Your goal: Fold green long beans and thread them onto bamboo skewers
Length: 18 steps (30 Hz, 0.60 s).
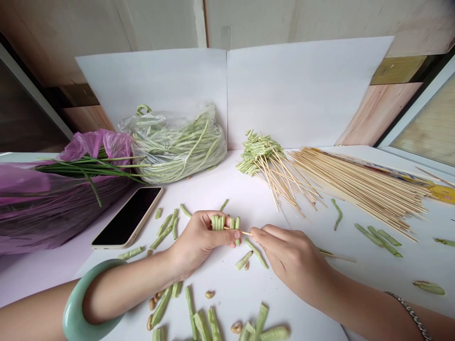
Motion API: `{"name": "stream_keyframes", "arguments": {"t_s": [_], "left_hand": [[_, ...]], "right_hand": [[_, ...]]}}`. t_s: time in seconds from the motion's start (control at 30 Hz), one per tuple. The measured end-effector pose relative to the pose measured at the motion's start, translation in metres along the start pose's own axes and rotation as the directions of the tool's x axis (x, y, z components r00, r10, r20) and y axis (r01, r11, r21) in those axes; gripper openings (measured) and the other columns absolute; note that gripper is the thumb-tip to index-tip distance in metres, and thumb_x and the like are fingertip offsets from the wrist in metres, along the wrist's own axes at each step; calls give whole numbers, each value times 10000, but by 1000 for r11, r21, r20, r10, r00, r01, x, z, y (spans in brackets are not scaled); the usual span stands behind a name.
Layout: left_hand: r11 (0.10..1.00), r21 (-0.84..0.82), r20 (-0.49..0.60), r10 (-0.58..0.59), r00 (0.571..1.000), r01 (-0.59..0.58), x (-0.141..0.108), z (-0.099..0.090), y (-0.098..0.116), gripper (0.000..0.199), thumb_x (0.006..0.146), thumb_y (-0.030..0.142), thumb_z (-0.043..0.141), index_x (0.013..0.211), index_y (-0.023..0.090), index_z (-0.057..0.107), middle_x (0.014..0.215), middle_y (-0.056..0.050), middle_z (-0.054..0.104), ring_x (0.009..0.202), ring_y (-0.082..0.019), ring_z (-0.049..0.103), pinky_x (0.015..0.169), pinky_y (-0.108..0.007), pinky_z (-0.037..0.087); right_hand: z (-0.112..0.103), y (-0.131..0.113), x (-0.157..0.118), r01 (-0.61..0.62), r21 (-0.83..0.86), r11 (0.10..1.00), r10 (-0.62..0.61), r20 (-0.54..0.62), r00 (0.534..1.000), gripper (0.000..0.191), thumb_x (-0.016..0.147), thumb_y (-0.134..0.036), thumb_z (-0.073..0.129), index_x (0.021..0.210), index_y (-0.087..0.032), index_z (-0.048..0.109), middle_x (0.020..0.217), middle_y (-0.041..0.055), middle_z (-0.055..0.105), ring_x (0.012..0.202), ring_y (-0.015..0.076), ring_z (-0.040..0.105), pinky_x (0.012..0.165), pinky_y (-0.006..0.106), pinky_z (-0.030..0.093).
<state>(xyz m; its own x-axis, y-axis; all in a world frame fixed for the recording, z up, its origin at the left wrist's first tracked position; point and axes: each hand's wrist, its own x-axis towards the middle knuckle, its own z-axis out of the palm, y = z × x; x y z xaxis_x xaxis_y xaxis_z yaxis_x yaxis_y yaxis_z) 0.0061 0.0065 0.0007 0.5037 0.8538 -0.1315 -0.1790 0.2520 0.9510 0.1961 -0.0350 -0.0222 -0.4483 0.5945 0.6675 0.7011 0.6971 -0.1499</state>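
Near the middle of the white table, my left hand (201,241) grips short green bean pieces (218,222) threaded side by side on a thin wooden skewer (245,232). My right hand (295,258) pinches the same skewer to the right of the beans, its far end hidden under the palm. Cut bean pieces (161,232) lie around both hands. At the back, a pile of bean skewers (261,151) rests with its sticks pointing toward me, beside a large bundle of bare skewers (359,184).
A black-screened phone (128,218) lies at the left. Behind it are a purple bag (42,203) and a clear bag of long beans (181,142). Small tan nuts (210,294) are scattered in front. White boards (305,90) stand at the back.
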Motion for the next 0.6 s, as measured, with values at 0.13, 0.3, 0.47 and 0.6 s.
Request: {"name": "stream_keyframes", "arguments": {"t_s": [0.13, 0.3, 0.47, 0.6], "left_hand": [[1000, -7, 4, 6, 1000, -6, 1, 0, -1, 162, 659, 195, 806, 634, 110, 671, 590, -13, 654, 576, -94, 563, 642, -217, 452], [1000, 14, 5, 5, 1000, -5, 2, -3, -2, 179, 679, 236, 801, 655, 106, 681, 612, -16, 647, 604, -89, 556, 655, -207, 442], [999, -53, -92, 6, 996, -11, 4, -6, 0, 224, 656, 269, 815, 756, 102, 703, 737, -26, 657, 687, -105, 576, 721, -231, 483], [997, -42, -120, 66, 991, -71, 5, -7, 2, 217, 690, 288, 789, 722, 108, 670, 706, -27, 656, 679, -104, 581, 719, -221, 478]], "right_hand": [[0, 1, 0, -13, 10, 1000, 13, 13, 1000, 275, 897, -18, 409, 832, -85, 667, 567, -35, 386, 469, 103, 315, 444, 248, 296], [0, 1, 1, -80, 26, 996, 79, 40, 996, 294, 896, -32, 384, 818, -99, 660, 570, -27, 408, 473, 100, 391, 453, 220, 335], [0, 3, -1, -167, 39, 985, 164, 65, 984, 286, 887, -41, 375, 815, -129, 638, 577, -26, 426, 484, 99, 436, 468, 195, 361], [1, 5, -2, -200, 41, 979, 196, 78, 977, 279, 876, -39, 373, 796, -151, 616, 576, -34, 401, 478, 98, 420, 468, 192, 357]]}}
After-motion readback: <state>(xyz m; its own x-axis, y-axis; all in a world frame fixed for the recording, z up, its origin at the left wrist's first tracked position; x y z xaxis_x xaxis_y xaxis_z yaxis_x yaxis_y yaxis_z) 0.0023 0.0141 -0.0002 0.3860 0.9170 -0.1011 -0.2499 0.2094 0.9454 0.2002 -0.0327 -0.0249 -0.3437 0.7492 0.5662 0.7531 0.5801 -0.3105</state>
